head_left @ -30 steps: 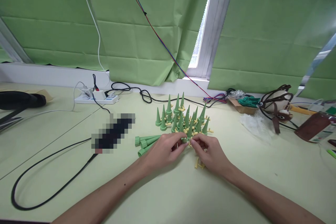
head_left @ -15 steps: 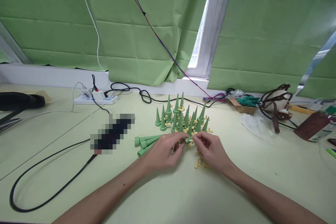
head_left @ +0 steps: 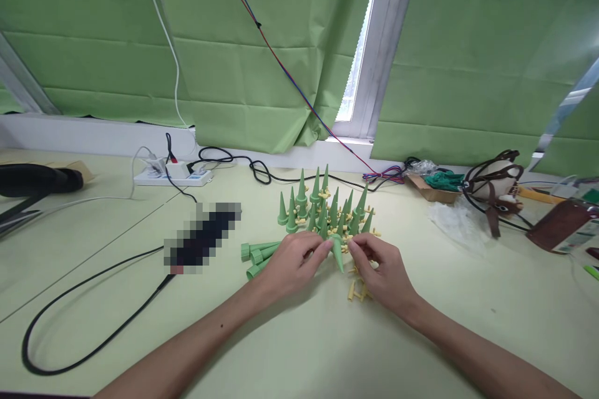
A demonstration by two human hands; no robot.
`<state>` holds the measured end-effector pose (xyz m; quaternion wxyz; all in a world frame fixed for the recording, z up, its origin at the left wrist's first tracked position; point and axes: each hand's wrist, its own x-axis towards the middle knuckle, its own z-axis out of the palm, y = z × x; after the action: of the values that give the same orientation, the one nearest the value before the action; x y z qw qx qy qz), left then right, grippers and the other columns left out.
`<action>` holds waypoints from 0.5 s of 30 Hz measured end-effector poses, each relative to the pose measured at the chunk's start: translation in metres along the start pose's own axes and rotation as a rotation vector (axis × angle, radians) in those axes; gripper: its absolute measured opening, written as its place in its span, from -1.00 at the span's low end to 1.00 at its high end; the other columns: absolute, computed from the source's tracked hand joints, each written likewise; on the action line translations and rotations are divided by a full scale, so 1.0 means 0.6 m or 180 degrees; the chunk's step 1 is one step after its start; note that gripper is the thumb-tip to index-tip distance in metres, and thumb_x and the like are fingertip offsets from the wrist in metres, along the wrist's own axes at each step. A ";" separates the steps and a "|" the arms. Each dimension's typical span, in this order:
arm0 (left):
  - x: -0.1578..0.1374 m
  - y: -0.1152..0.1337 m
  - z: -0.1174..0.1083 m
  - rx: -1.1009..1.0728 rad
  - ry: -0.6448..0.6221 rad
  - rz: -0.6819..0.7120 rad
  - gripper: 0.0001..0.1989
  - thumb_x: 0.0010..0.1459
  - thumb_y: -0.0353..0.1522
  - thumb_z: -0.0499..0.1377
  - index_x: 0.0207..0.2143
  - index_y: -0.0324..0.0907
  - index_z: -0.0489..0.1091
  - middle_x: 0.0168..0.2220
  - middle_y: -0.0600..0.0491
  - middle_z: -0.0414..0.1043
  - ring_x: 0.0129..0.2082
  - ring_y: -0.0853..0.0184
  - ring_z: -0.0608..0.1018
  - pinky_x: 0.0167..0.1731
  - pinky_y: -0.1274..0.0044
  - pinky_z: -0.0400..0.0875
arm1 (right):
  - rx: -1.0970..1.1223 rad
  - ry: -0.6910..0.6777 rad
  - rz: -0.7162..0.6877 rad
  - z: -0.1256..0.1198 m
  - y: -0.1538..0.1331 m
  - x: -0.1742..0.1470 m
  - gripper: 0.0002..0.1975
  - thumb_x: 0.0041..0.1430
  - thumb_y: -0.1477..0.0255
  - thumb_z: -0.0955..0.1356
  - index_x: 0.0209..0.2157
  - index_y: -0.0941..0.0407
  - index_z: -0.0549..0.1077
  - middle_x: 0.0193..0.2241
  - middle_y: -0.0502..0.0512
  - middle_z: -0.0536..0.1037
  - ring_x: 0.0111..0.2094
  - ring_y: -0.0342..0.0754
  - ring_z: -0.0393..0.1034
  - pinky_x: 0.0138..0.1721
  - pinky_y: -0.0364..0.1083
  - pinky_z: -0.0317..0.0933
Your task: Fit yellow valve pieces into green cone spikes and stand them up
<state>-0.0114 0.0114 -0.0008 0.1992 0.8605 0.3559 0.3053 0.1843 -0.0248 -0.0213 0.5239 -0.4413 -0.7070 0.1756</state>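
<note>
My left hand pinches the wide collar of a green plastic watering spike, whose tip points down toward me. My right hand is closed beside that collar, fingertips at a small yellow valve against the spike; the fingers partly cover it. Just behind both hands, several green spikes stand upright on their collars, many with yellow valves at their sides. Loose yellow valves lie under and left of my right hand. Several green spikes without visible valves lie flat beyond my left forearm.
A pixelated dark object with a black cable lies at the left on the table. Behind it sits a white power strip. On the right are clear plastic wrap, a cardboard box and a dark red bottle.
The green spike between my hands has turned, so its tip now points down toward me. My right hand has shifted slightly right.
</note>
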 end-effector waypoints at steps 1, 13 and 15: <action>0.000 -0.001 0.000 0.0009 -0.0043 -0.0035 -0.52 0.41 -0.17 -0.10 -0.54 -0.20 0.25 -0.58 0.16 0.14 -0.54 0.41 0.26 -0.44 0.51 0.11 | -0.0002 -0.0002 -0.0013 0.000 0.000 0.000 -0.77 0.36 0.37 0.27 -0.39 0.12 0.41 -0.54 -0.02 0.39 -0.55 -0.16 0.24 -0.53 -0.18 0.17; 0.001 0.002 -0.003 0.0032 -0.0263 -0.0235 -0.51 0.37 -0.10 -0.06 -0.56 -0.19 0.12 -0.57 0.15 0.10 -0.50 0.38 0.22 -0.44 0.52 0.09 | 0.0004 -0.0016 -0.0134 0.000 0.005 -0.004 -0.78 0.37 0.41 0.25 -0.38 0.12 0.38 -0.53 -0.03 0.37 -0.54 -0.16 0.21 -0.50 -0.17 0.15; 0.001 0.005 -0.005 -0.0039 -0.0280 -0.0257 -0.53 0.35 -0.09 -0.03 -0.53 -0.20 0.20 -0.54 0.14 0.16 -0.49 0.39 0.24 -0.44 0.52 0.10 | 0.0012 -0.0028 -0.0128 -0.001 0.006 -0.005 -0.78 0.37 0.40 0.25 -0.38 0.12 0.38 -0.53 -0.03 0.36 -0.54 -0.16 0.20 -0.50 -0.17 0.14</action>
<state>-0.0115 0.0101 0.0031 0.2321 0.8568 0.3793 0.2610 0.1865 -0.0252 -0.0253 0.5251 -0.4252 -0.7177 0.1684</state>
